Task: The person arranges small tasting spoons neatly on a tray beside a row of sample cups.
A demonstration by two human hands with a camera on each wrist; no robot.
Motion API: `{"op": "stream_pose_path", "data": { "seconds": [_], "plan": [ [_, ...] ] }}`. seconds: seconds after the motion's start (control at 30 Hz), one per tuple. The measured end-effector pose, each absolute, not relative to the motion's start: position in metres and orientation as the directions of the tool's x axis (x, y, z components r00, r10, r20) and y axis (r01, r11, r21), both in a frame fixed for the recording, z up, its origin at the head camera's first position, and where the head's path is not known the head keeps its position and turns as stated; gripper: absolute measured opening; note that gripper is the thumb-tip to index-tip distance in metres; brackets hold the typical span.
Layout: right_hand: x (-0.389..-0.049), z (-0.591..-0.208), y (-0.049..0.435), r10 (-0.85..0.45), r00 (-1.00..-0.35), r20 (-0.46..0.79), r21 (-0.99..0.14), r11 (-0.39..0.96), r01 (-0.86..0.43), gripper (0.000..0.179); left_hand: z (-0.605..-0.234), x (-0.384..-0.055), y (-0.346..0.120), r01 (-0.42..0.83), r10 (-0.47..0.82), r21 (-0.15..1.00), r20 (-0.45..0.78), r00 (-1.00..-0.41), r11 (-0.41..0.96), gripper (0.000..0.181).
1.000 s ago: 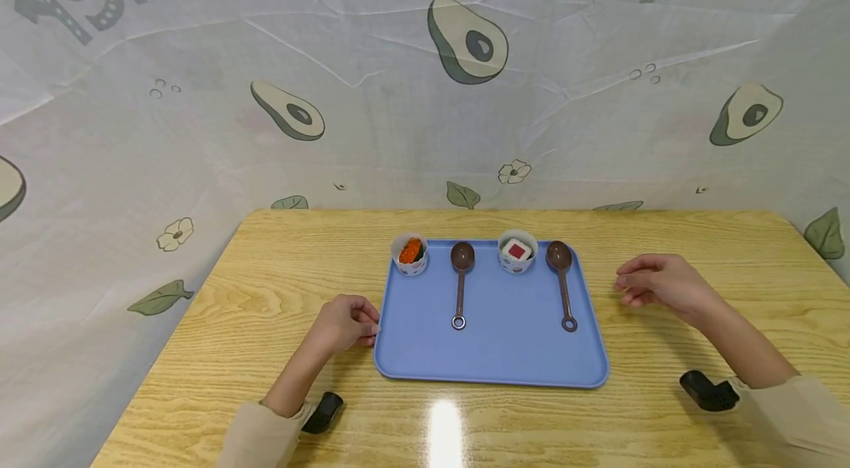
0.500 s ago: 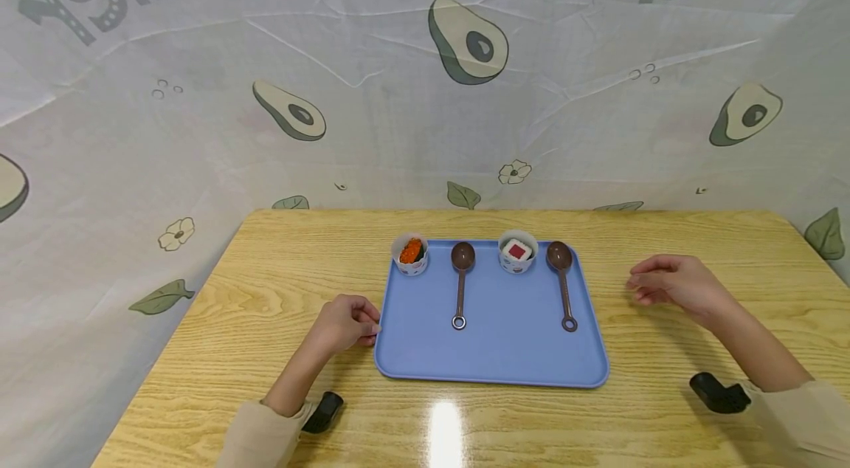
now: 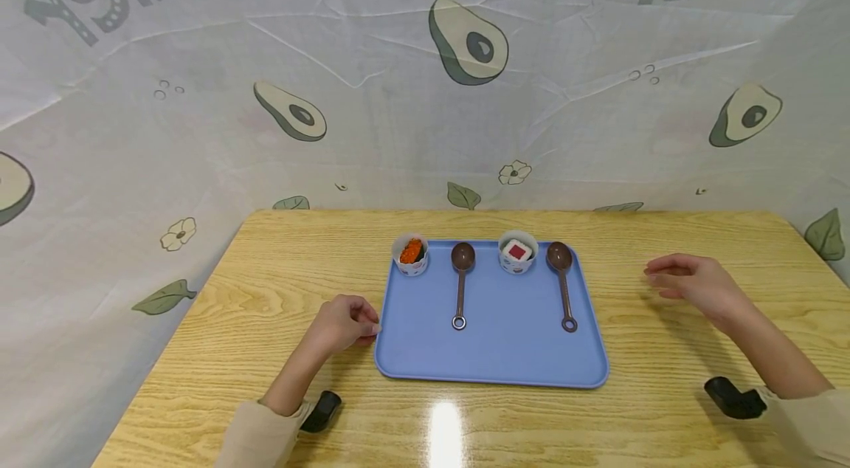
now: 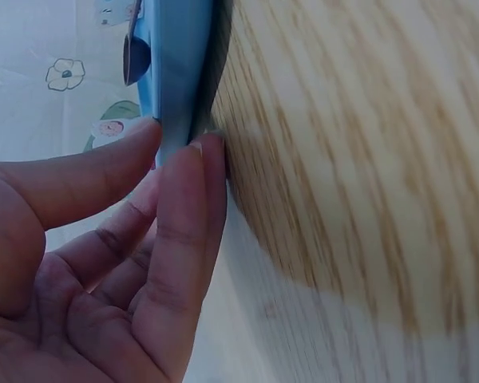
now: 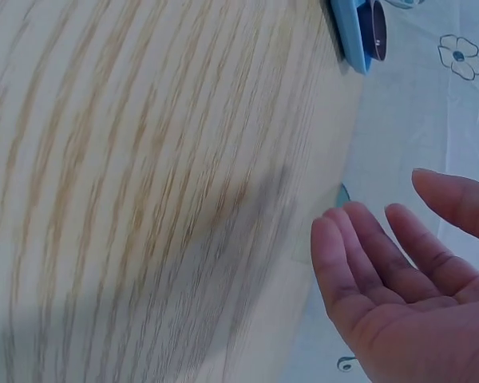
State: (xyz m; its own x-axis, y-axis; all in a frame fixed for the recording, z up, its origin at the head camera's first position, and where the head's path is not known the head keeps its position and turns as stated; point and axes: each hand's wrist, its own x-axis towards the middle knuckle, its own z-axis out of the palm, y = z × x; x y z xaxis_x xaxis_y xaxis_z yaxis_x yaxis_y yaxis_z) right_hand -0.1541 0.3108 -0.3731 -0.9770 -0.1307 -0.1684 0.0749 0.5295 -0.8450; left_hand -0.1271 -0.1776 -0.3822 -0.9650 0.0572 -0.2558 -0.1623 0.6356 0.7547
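Note:
A blue tray [image 3: 505, 350] lies flat on the wooden table. My left hand [image 3: 348, 322] is at its left edge; in the left wrist view the thumb [image 4: 104, 171] lies on the rim and the fingertips press against the outer side, pinching the edge. On the tray are two brown spoons, one left [image 3: 461, 283] and one right [image 3: 563, 283], bowls pointing away. A paper cup [image 3: 412, 269] with orange-topped sushi sits at the back left corner, another cup [image 3: 516, 266] with a white-and-red sushi roll between the spoons. My right hand [image 3: 697, 283] hovers right of the tray, fingers loosely bent, holding nothing.
Behind the table [image 3: 677, 232] hangs a pale cloth [image 3: 372, 143] printed with avocados, leaves and flowers. Black wrist devices [image 3: 733, 398] show at both sleeves.
My right hand has drawn away to the right, farther from the tray. The left hand, tray, cups and spoons stay in place.

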Motion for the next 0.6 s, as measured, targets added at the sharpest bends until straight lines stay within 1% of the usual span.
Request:
{"op": "stream_pose_path", "data": {
  "seconds": [0.33,0.6],
  "plan": [
    [-0.15,-0.376,0.318,-0.118,-0.987,-0.109,-0.713,0.701,-0.005,0.049,-0.381,-0.127,-0.182,-0.111,0.07,0.687,-0.23,-0.971,0.718,0.011],
    [-0.147,-0.376,0.323,-0.12,-0.991,-0.065,-0.646,0.762,-0.049,0.054,-0.383,-0.127,-0.186,-0.099,0.066,0.645,-0.228,-0.971,0.757,0.014]
  ]
}}
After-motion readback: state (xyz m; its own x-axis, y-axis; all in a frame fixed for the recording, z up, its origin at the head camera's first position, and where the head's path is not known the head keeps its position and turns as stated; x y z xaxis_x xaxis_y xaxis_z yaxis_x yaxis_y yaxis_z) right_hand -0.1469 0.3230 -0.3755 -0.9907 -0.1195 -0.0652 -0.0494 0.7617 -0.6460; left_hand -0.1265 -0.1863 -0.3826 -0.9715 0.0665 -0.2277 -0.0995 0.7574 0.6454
